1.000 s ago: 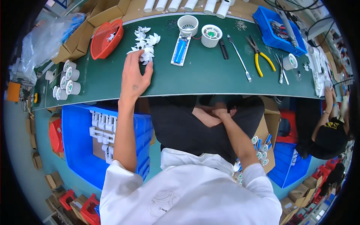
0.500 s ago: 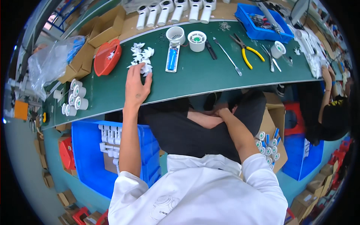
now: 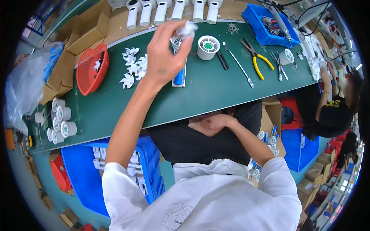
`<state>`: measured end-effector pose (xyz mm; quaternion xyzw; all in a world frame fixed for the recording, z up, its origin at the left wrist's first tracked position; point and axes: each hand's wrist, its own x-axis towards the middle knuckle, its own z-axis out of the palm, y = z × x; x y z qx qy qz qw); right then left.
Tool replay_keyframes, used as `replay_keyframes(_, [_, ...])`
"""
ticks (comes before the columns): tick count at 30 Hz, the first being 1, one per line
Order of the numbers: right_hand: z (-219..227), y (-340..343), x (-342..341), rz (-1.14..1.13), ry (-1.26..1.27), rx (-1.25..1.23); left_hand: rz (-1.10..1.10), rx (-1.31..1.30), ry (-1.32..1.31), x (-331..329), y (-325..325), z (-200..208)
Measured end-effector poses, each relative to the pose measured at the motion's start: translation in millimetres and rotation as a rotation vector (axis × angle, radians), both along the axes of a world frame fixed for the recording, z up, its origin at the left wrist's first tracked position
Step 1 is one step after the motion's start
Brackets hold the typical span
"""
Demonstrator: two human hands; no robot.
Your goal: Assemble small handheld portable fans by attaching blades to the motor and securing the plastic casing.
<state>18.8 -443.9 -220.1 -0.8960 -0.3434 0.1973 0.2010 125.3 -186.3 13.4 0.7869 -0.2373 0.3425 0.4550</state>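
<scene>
Left hand (image 3: pixel 166 54) now raised, pinching white part (image 3: pixel 187 29)

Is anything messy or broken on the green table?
Nothing looks broken. The white fan blades lie in a loose heap beside the red basket, while the pliers and other tools lie apart from one another. The left hand holds a small white part.

The scene was lit pretty evenly from overhead, bright all over, with only soft short shadows thrown under the white fan blades (image 3: pixel 133 68) and the pliers (image 3: pixel 255 57). A mild sheen was seen on the green worktop (image 3: pixel 208 90). Heavy fisheye bending was noticed toward the rim, where the corners were blacked out. The raised left hand (image 3: pixel 167 54) was slightly smeared by motion blur, and the far edges were left soft.
</scene>
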Motion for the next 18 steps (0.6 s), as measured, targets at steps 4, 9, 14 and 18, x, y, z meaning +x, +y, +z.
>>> replay_keyframes(4, [233,19,26,0.16,0.9,0.325,-0.026,-0.186,-0.124,39,-15,11])
replay_keyframes(9, [287,16,121,-0.474,-0.14,1.052,-0.002,-0.254,-0.086,45,-63,37])
replay_keyframes(14, [241,48,180,-0.267,-0.157,1.089,-0.055,-0.104,-0.206,49,-44,-5])
replay_keyframes(18, [225,51,188,-0.224,-0.207,1.079,0.019,0.068,-0.382,59,-27,-9])
